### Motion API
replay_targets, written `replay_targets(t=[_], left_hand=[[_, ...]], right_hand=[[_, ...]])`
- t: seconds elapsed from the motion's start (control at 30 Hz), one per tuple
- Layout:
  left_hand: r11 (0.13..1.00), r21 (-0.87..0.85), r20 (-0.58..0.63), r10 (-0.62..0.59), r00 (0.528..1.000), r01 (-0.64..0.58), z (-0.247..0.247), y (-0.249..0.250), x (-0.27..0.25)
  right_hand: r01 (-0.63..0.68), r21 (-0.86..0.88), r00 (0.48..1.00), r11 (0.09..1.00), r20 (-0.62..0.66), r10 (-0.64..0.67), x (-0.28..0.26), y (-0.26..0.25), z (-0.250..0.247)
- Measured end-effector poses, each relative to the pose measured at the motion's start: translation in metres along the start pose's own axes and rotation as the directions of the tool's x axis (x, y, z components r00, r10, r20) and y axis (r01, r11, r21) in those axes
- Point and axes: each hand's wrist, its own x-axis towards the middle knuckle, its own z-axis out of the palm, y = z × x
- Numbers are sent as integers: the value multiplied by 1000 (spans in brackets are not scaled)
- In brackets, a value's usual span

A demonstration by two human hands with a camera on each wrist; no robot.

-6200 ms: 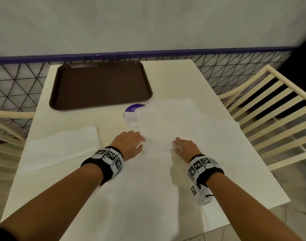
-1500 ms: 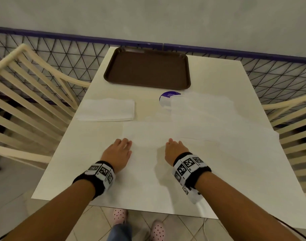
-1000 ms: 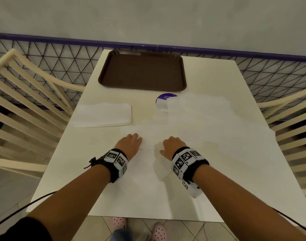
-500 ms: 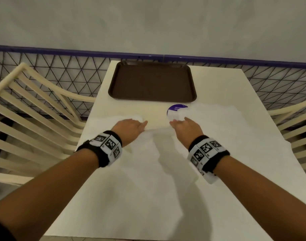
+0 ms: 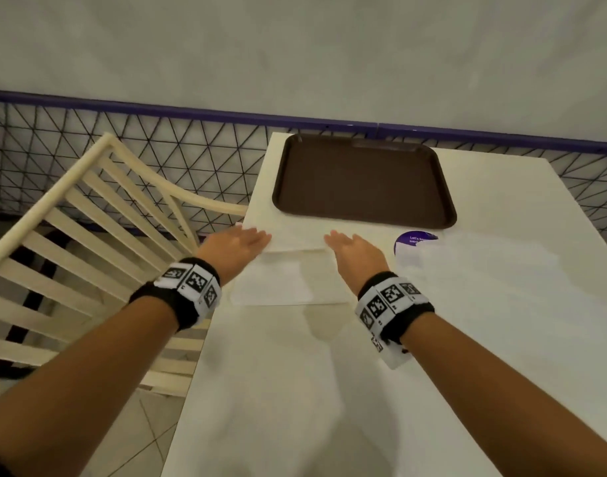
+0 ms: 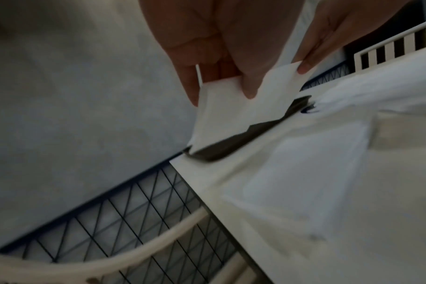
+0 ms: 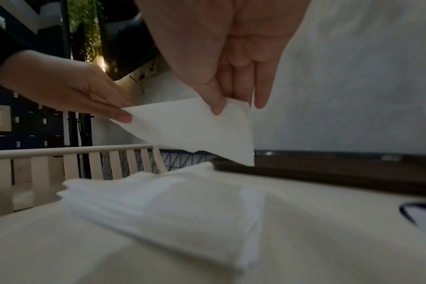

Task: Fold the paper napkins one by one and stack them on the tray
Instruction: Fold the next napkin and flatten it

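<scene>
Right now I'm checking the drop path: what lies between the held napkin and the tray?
Only bare table, seen in the head view; the napkin hangs just short of the empty tray.

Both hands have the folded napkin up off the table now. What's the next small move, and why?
Probably carry it forward over the brown tray and lay it flat there. The left hand and right hand each pinch an end of the folded napkin, which hangs in the air just short of the tray's near rim, above the napkin stack. The tray holds nothing yet.
</scene>
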Motion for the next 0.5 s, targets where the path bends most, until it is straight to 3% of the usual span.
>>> replay_targets(t=[0.13, 0.27, 0.43, 0.5], left_hand=[[993, -116, 104, 21, 994, -9, 41, 21, -12], [988, -141, 52, 71, 996, -63, 65, 34, -23], [978, -204, -26, 48, 999, -52, 68, 36, -26], [966, -254, -64, 36, 997, -51, 65, 36, -25]], right_hand=[[40, 24, 997, 999, 61, -42, -11, -8, 35], [44, 93, 989, 995, 137, -56, -18, -8, 61], [90, 117, 996, 989, -5, -90, -14, -8, 73], [106, 117, 992, 987, 60, -113, -14, -7, 71]])
